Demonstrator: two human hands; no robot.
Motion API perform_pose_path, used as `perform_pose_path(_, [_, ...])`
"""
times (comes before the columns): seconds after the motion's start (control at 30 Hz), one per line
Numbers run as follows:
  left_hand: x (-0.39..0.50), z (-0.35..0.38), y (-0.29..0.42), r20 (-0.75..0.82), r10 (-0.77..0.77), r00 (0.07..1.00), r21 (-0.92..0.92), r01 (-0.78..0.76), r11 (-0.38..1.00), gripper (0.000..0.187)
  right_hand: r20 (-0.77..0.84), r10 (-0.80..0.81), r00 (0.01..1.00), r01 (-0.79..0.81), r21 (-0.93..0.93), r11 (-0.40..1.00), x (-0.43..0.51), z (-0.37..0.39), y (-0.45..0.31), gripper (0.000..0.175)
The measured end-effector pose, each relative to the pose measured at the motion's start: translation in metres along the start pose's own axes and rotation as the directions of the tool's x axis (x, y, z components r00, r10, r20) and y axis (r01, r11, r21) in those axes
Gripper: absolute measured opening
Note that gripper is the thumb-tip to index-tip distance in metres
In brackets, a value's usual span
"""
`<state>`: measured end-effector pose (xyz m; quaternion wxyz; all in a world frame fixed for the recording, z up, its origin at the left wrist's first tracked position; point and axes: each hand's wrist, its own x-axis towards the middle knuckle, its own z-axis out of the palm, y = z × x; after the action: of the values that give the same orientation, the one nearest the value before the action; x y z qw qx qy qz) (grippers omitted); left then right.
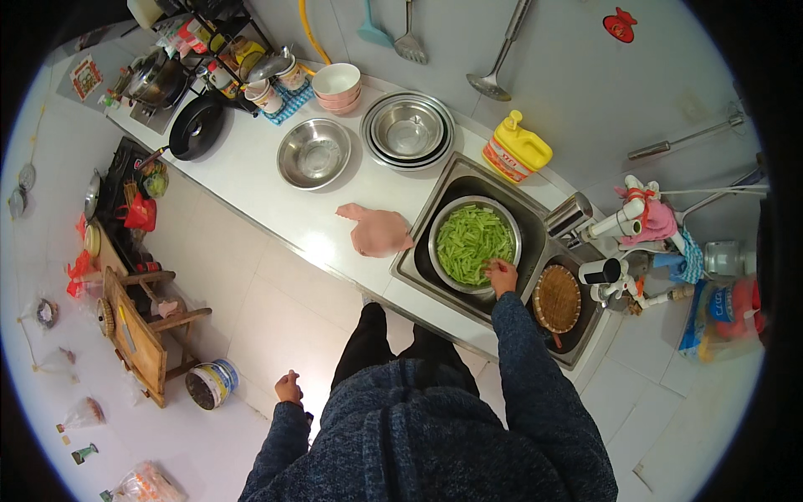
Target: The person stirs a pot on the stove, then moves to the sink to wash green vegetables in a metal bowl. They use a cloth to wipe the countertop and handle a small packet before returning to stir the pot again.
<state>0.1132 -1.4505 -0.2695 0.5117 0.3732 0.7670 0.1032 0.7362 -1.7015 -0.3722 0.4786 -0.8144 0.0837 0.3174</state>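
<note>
Cut green vegetable pieces [467, 241] fill a round metal bowl [435, 264] set in the larger basin of a steel double sink [419, 210]. My right hand [502, 276] reaches over the bowl's near right edge, its fingertips at the pieces; whether it pinches any is hidden. Away from the counter, my left hand [289, 388] hangs low at my side with fingers curled, and I see nothing in it. A pink cloth [379, 232] lies on the white counter left of the sink. In the smaller basin rests a round woven basket [556, 298].
Metal bowls [313, 154] and a nested stack of basins [408, 130] stand on the counter, beside pink bowls [337, 88] and a black frying pan [197, 127]. Behind the sink are a yellow jug [517, 147] and a faucet [569, 216]. A wooden chair [135, 339] stands left.
</note>
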Motion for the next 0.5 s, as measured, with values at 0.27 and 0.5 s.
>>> perform_pose_path(0.27, [0.007, 0.000, 0.023, 0.008, 0.037, 0.999, -0.023, -0.037, 0.999, 0.030, -0.216, -0.049, 0.975, 0.046, -0.018, 0.999, 0.021, -0.002, -0.004, 0.022])
perform_pose_path(0.5, [0.006, 0.007, 0.040, 0.026, 0.021, 0.999, -0.019, -0.020, 1.000, 0.030, -0.258, -0.233, 0.938, 0.298, 0.250, 0.921, 0.010, 0.008, -0.028, 0.031])
